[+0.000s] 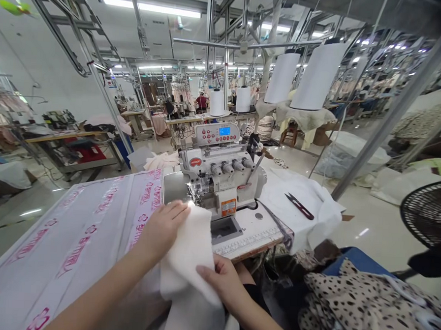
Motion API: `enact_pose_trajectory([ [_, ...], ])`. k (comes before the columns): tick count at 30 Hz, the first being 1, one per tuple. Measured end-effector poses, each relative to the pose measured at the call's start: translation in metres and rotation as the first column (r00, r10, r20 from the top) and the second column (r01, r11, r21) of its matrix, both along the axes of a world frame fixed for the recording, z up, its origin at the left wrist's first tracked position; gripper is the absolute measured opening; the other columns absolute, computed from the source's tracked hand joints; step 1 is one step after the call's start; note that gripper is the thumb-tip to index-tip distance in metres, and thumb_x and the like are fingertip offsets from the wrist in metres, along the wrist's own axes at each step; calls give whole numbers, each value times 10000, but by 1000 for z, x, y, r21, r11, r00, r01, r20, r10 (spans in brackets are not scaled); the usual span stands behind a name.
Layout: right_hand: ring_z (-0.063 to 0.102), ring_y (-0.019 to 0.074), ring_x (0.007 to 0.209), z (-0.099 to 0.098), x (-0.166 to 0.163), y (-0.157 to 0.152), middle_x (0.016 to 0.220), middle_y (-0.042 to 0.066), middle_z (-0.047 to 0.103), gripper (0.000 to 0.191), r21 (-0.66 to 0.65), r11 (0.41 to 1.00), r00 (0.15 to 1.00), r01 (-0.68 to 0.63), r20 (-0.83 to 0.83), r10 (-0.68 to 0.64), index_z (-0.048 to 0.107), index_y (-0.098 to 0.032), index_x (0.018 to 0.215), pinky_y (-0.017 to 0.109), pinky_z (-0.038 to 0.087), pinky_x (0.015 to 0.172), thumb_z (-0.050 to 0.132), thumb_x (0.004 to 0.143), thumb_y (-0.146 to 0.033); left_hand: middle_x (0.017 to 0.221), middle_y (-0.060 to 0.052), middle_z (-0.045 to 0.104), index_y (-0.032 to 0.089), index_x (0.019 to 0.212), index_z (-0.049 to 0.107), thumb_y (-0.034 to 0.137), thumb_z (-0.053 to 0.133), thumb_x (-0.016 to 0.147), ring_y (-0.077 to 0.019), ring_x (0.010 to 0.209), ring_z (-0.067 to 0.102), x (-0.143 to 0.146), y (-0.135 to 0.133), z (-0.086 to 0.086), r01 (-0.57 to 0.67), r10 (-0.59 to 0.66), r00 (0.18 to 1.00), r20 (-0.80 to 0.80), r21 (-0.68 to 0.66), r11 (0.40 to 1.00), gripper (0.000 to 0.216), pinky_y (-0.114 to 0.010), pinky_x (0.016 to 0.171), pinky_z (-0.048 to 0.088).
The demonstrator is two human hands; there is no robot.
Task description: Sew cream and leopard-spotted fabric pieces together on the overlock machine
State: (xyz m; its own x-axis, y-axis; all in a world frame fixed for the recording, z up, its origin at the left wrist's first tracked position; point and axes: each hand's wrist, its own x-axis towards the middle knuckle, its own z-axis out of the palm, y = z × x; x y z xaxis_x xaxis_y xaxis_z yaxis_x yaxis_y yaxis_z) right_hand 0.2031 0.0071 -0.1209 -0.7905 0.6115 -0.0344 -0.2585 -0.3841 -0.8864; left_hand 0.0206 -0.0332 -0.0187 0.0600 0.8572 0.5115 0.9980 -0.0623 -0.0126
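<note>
Both my hands are on a piece of soft cream fabric (187, 266) in front of a white overlock sewing machine (216, 172). My left hand (162, 226) grips the fabric's upper edge close to the machine's needle area. My right hand (221, 283) holds a fold lower down, with its fingers on top. The fabric hangs over the table's near edge and hides the surface below it. A pair of black-and-red thread snips (299, 206) lies on a white cloth (296, 203) to the machine's right, beyond my right hand.
A long table covered with pink-printed white sheeting (72, 241) extends left. Thread cones (317, 76) stand above the machine. A ruler strip (249, 245) runs along the table edge. Leopard-print fabric (372, 306) is piled at lower right beside a black fan (432, 215). Other sewing stations and a distant person (201, 102) stand beyond.
</note>
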Motion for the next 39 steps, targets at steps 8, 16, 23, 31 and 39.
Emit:
enact_pose_trajectory([
  [8,561,185,718,7,3,6,805,39,660,396,32,999,1000,8,3,-8,669,-153,870,302,420,700,743,606,-438,1409,-97,337,246,1318,394,367,239,905,-301,1292,303,17,-7,0,-225,246,968,47,-270,936,458,-563,922,316],
  [16,552,179,693,9,10,6,764,16,644,325,173,977,989,-127,92,113,685,-170,872,299,426,694,735,616,-364,1441,-79,279,304,1318,384,412,198,909,-304,1334,197,-3,7,8,-209,285,942,179,-351,913,462,-672,948,176],
  [23,515,162,653,-29,48,-24,723,-10,614,303,245,916,929,-318,272,250,694,-168,860,264,424,626,746,594,-304,1463,-88,211,246,1329,324,437,507,800,-247,1339,197,17,-37,-30,-259,173,632,755,-5,966,592,-425,1064,253],
  [31,557,223,994,-78,79,-45,1083,63,618,474,499,720,815,-483,556,162,602,-147,1100,277,414,899,709,656,-278,1367,-122,360,225,1327,270,360,555,744,-275,1221,398,125,-138,-133,-352,293,235,927,-200,915,663,-425,965,384],
  [39,605,338,939,-114,42,-52,960,130,654,387,409,363,427,-837,904,-34,641,-167,992,444,469,790,734,624,-247,1120,-165,559,64,1235,429,123,422,789,-263,1073,518,101,-150,-195,-315,660,692,294,-700,641,450,-388,915,394],
])
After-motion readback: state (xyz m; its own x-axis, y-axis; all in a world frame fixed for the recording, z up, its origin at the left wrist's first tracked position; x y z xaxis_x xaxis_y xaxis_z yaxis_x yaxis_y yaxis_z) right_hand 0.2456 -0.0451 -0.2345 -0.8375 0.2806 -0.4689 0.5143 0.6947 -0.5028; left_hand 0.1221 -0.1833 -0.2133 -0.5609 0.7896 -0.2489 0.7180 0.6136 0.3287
